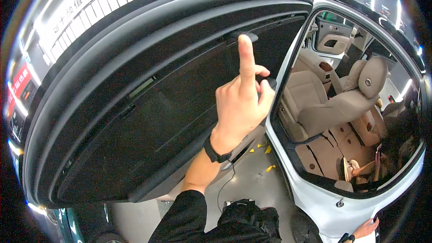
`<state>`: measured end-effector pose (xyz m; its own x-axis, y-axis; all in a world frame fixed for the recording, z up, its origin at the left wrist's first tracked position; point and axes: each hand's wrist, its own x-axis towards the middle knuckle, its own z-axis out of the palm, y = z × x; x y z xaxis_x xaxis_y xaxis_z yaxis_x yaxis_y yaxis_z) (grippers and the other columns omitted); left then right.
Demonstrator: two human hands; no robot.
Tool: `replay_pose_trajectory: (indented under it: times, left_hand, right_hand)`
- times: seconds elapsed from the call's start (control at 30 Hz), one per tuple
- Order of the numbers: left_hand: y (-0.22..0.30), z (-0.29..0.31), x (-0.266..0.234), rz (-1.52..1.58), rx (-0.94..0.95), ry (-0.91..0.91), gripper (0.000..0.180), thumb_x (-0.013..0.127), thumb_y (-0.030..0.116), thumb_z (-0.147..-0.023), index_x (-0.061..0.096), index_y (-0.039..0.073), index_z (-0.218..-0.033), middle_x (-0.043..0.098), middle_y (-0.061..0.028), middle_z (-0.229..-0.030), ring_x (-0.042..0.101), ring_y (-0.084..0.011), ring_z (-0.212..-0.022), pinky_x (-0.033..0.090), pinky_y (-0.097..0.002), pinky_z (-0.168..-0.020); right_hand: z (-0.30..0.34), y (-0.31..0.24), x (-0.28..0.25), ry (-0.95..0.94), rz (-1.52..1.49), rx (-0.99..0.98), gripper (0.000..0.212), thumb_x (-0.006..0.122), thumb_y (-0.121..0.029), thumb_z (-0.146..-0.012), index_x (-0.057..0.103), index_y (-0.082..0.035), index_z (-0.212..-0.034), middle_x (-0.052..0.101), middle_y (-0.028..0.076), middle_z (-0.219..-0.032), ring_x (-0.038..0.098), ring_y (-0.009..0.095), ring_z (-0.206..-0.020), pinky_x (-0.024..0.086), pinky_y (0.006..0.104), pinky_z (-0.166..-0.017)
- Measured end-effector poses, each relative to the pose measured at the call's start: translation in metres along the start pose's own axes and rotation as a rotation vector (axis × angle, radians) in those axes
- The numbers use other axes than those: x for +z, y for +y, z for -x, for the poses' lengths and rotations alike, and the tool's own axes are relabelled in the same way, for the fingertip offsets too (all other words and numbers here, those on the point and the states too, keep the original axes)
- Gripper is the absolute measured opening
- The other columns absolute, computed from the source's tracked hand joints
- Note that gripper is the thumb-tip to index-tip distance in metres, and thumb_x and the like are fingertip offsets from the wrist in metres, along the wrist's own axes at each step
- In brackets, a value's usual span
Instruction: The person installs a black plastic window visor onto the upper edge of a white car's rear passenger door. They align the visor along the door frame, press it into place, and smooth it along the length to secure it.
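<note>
A: Checking left hand (243, 103)?
B: Index straight, others curled, maybe for reach; can't tell if holding. Before door (112, 153), upper-right edge.
A: Right hand (366, 228)?
B: By car's (324, 207) lower edge, maybe bracing; grip unclear.

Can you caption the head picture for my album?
Left hand, one finger up, before the open door of a white car.

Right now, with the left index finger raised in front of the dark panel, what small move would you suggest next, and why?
I would probably ease the left hand's index fingertip onto the dark tab: the finger is extended and its tip overlaps the tab in view, though I cannot tell whether they touch.
</note>
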<state>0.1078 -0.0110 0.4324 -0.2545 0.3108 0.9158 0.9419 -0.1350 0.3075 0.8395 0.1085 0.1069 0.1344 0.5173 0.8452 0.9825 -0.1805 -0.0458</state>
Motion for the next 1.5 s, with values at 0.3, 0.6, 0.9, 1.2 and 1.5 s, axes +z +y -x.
replay_pose_trajectory:
  times: [0.3, 0.6, 0.9, 1.2, 1.5]
  left_hand:
    - [0.012, 0.0, -0.004, -0.023, -0.038, -0.06, 0.092, 0.057, 0.0, -0.069, 0.005, 0.001, -0.145, 0.062, -0.0046, -0.066, 0.061, -0.0218, -0.052, 0.05, -0.0327, -0.049]
    - [0.01, -0.009, -0.003, -0.069, -0.01, -0.033, 0.097, 0.057, 0.0, -0.065, 0.005, 0.006, -0.146, 0.059, -0.0079, -0.061, 0.06, -0.0258, -0.052, 0.05, -0.0348, -0.048]
    - [0.007, -0.016, 0.016, -0.22, -0.003, 0.04, 0.101, 0.059, 0.002, -0.067, -0.008, 0.002, -0.143, 0.058, -0.0058, -0.063, 0.059, -0.0232, -0.051, 0.049, -0.0352, -0.046]
    - [0.001, -0.017, 0.025, -0.128, 0.017, 0.134, 0.103, 0.06, 0.0, -0.066, -0.005, 0.01, -0.146, 0.06, -0.0111, -0.071, 0.062, -0.0285, -0.059, 0.052, -0.0385, -0.052]
    - [0.007, -0.02, 0.03, -0.125, -0.063, 0.107, 0.1, 0.06, 0.0, -0.067, -0.003, 0.006, -0.145, 0.058, -0.0106, -0.063, 0.061, -0.0274, -0.055, 0.051, -0.0378, -0.05]
  right_hand:
    - [-0.031, -0.078, -0.058, 0.233, -0.088, -0.047, 0.029, 0.052, -0.036, -0.09, 0.058, -0.008, -0.097, 0.056, 0.013, -0.095, 0.055, 0.033, -0.087, 0.044, 0.0435, -0.076]
    - [-0.031, -0.082, -0.061, 0.205, -0.095, -0.056, 0.024, 0.055, -0.028, -0.088, 0.057, -0.006, -0.097, 0.056, 0.014, -0.096, 0.054, 0.034, -0.087, 0.043, 0.0437, -0.077]
    - [-0.034, -0.084, -0.062, 0.196, -0.134, -0.041, 0.023, 0.054, -0.027, -0.088, 0.056, -0.005, -0.094, 0.055, 0.016, -0.094, 0.053, 0.035, -0.086, 0.042, 0.0457, -0.076]
    - [-0.035, -0.089, -0.069, 0.181, -0.122, -0.05, 0.025, 0.052, -0.028, -0.088, 0.057, -0.005, -0.095, 0.056, 0.016, -0.092, 0.054, 0.036, -0.084, 0.042, 0.0456, -0.075]
    - [-0.033, -0.083, -0.062, 0.156, -0.102, -0.036, 0.022, 0.052, -0.026, -0.088, 0.057, -0.006, -0.097, 0.057, 0.015, -0.095, 0.054, 0.034, -0.088, 0.042, 0.0444, -0.079]
